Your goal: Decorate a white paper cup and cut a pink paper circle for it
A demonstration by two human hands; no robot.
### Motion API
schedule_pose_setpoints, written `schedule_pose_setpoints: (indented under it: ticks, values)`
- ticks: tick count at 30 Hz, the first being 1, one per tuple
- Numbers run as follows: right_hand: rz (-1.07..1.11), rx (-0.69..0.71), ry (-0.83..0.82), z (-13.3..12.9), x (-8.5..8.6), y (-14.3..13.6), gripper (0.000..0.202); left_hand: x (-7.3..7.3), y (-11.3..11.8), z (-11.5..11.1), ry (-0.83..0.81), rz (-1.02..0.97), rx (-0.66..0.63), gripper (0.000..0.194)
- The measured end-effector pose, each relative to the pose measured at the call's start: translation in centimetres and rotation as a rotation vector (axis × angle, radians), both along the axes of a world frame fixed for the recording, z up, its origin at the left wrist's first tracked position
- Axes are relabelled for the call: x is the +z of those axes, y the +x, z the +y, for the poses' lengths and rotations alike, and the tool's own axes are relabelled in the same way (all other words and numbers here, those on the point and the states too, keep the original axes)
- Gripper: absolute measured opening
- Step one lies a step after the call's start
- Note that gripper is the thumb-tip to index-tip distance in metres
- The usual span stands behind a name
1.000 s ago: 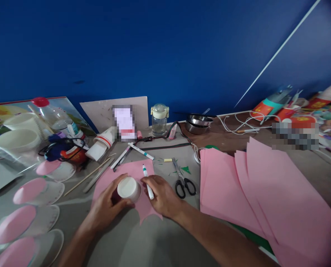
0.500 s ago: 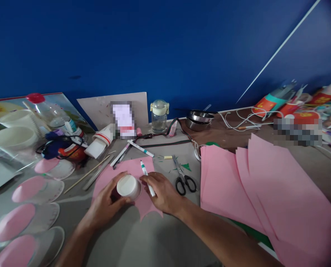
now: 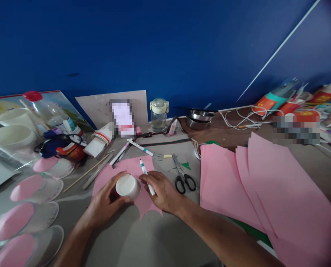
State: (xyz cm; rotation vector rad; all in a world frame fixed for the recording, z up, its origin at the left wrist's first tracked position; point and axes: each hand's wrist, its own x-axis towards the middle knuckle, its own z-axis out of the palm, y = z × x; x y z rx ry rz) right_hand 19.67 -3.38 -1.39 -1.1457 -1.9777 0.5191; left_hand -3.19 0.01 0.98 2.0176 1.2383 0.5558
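Note:
My left hand (image 3: 107,200) is curled round the side of a small white paper cup (image 3: 125,186), whose closed white end faces up. Under it lies a piece of pink paper (image 3: 144,204) with curved notches cut into its near edge. A white marker with a green band (image 3: 143,168) is gripped in my right hand (image 3: 163,193), its dark tip pointing up and away from the cup. The right fingertips are close to the cup's right side; whether they touch it I cannot tell.
Black-handled scissors (image 3: 184,183) lie right of my right hand, near green scraps (image 3: 186,165). Large pink sheets (image 3: 223,178) cover the right side. Cups with pink tops (image 3: 13,221) line the left. Behind are loose markers (image 3: 140,147), a lidded jar (image 3: 159,115) and metal bowls (image 3: 199,119).
Both hands, the cup and the marker keep nearly the same places. The whole view has shifted very slightly.

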Motion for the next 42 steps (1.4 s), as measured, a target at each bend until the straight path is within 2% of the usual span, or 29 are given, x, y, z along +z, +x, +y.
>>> schedule_pose_setpoints:
  ticks: [13, 22, 27, 32, 38, 42]
  values:
    - [0.059, -0.015, -0.004, 0.0, -0.2, 0.1, 0.041, -0.2, -0.1, 0.1, 0.027, 0.006, -0.017, 0.062]
    - [0.393, -0.091, 0.06, -0.8, 0.8, 0.3, 0.033, 0.2, -0.1, 0.2, 0.056, 0.016, -0.041, 0.063]
    - [0.57, -0.136, -0.053, -0.8, 0.5, -0.1, 0.031, 0.3, -0.2, 0.3, 0.069, -0.004, -0.065, 0.061]
    - [0.516, -0.155, -0.142, -0.5, 0.1, -0.3, 0.032, 0.1, -0.7, 0.3, 0.012, -0.02, -0.063, 0.065]
    - [0.445, -0.126, -0.107, -0.4, -0.1, -0.3, 0.03, 0.4, -1.1, 0.7, -0.062, -0.088, -0.11, 0.066]
    - [0.397, -0.122, -0.071, -0.4, -0.1, -0.3, 0.029, 0.1, -1.5, 1.0, -0.082, -0.101, -0.119, 0.066]
